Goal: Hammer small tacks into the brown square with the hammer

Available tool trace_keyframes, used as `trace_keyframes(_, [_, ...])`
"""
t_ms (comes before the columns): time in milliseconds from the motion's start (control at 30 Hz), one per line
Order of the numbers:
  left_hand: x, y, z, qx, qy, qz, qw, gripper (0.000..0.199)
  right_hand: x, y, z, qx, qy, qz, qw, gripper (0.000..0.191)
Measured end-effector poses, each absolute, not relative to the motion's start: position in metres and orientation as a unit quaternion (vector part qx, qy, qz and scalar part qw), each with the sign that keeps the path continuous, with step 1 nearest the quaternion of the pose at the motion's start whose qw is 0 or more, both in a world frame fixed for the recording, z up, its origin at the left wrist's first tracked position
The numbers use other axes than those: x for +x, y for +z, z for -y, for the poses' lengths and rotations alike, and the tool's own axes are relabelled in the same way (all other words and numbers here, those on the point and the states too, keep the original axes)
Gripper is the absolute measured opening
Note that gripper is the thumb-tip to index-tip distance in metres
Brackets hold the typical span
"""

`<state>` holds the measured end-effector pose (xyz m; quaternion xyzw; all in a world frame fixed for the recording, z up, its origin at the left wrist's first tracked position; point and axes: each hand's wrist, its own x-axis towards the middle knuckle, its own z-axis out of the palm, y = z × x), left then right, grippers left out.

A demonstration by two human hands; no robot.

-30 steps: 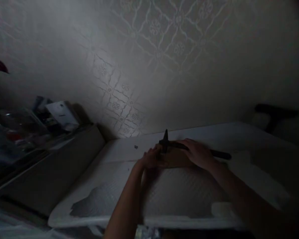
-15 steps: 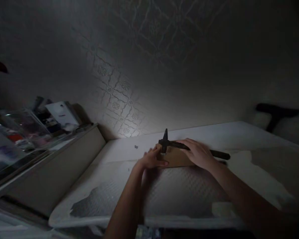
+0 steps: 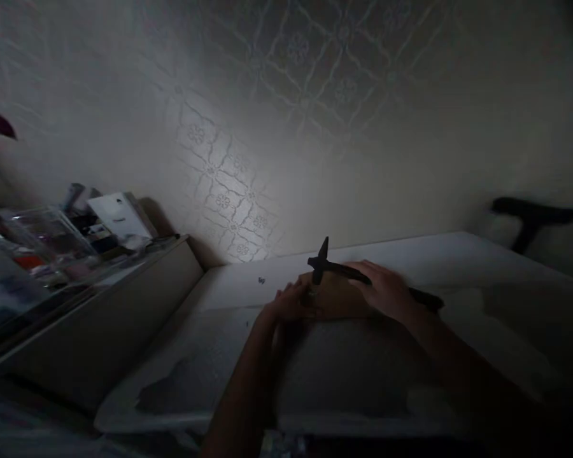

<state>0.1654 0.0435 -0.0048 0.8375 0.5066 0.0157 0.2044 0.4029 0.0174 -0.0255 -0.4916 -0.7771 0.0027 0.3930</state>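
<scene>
My right hand (image 3: 384, 286) is wrapped round the handle of a dark hammer (image 3: 321, 262). The hammer's head, with one pointed end, hangs just above the left part of a brown wooden board (image 3: 346, 299). My left hand (image 3: 291, 302) grips the left end of this board, its fingers at the far side and its thumb along the near side. Beneath the hammer head, close to the left fingers, is a small shiny piece (image 3: 314, 291) too dim to name. The board lies flat on the white table.
A small dark cluster of bits (image 3: 261, 280) lies on the table (image 3: 229, 289) left of the board. At left, a raised shelf (image 3: 172, 267) carries a white box (image 3: 117, 216) and clutter. A black T-shaped object (image 3: 530, 216) stands at right, near the patterned wall.
The hammer head has lifted slightly from the small piece on the board, my right hand keeping its hold. My left hand stays in place. The light on the table has dimmed.
</scene>
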Motion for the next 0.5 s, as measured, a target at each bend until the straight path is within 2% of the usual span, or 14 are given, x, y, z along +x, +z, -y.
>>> trace_keyframes(167, [0.165,-0.007,-0.045,0.824,0.007,-0.528,0.204,0.093,0.412,-0.025,-0.019,-0.599,-0.065,0.719,0.347,0.031])
trace_keyframes(333, [0.165,-0.007,-0.045,0.829,0.013,-0.523,0.196,0.086,0.426,-0.028,-0.023,-0.713,-0.078,0.642,0.271,0.029])
trace_keyframes(500, [0.165,-0.006,-0.044,0.833,0.046,-0.516,0.196,0.083,0.437,-0.030,-0.025,-0.771,-0.048,0.586,0.242,0.030])
